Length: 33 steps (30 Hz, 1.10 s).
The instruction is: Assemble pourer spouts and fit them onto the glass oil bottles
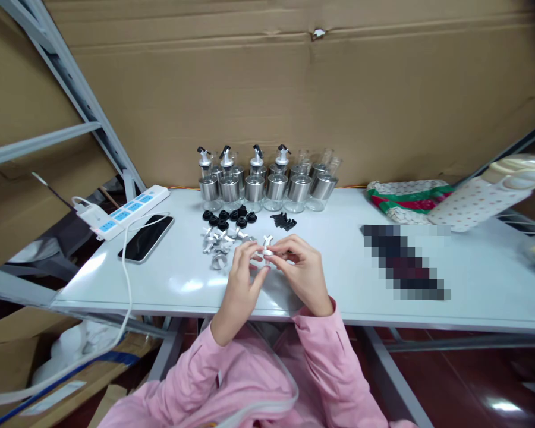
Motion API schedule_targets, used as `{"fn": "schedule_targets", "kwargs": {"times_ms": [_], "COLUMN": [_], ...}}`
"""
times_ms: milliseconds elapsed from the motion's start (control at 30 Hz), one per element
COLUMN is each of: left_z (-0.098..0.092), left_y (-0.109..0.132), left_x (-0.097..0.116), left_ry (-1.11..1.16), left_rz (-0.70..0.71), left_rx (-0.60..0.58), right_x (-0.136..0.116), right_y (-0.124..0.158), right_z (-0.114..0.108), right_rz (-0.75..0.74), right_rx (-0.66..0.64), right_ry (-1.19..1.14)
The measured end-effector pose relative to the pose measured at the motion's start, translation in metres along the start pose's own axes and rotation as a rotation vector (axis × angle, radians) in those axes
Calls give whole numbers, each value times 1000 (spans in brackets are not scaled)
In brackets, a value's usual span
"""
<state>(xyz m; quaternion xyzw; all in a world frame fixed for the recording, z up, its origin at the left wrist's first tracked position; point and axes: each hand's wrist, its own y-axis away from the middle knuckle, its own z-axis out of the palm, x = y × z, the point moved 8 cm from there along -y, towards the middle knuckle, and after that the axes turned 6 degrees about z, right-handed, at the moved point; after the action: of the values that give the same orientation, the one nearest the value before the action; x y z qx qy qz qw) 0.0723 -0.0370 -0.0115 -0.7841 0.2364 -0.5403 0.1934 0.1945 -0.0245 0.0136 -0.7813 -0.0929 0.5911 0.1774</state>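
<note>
Both my hands meet over the white table [339, 267], in pink sleeves. My left hand [243, 279] and my right hand [301, 270] pinch a small silver pourer spout [267, 248] between their fingertips. Just left of them lies a heap of several more silver spouts [218, 241]. Behind that sit several black round caps [229, 217] and a small pile of black stoppers [284, 221]. At the back stands a row of glass bottles with steel bands [267, 184]; the left ones carry spouts, the right ones are bare.
A black phone [146, 238] lies at the left on a white cable, beside a white power strip [125, 211]. A patterned cloth bag [405, 199] and a dotted white object [481, 199] sit at the right. Cardboard lines the wall behind; boxes stand under the table's left end.
</note>
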Motion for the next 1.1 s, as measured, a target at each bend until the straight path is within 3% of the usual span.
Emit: {"fn": "schedule_targets", "kwargs": {"times_ms": [133,200,333,400,533,667,900,1000,1100], "left_z": [-3,-1,-3,-5,-3,-3,0,-1,-2], "left_y": [-3,-4,-4,-3,-2,-2,-1,0,1], "left_x": [6,5,1,2,5,6,8,10,11], "left_ry": [-118,-150,-242,-279,-300,-276,-205,-194,-179], "left_rz": [69,83,80,78,87,95,106,125,156], "left_rx": [-9,-69,-123,-120,-155,-152,-153,-132,-101], "right_x": [-6,-6,6,20,46,53,52,46,28], "right_y": [3,4,3,1,-3,-1,-4,-4,0], "right_z": [0,-12,-62,-72,-55,-36,-47,-48,-36], "right_rz": [-66,-78,-29,29,119,69,132,209,159], "right_rx": [-49,-22,292,311,106,-31,43,114,176], "right_ry": [45,103,367,472,610,677,622,385,116]}}
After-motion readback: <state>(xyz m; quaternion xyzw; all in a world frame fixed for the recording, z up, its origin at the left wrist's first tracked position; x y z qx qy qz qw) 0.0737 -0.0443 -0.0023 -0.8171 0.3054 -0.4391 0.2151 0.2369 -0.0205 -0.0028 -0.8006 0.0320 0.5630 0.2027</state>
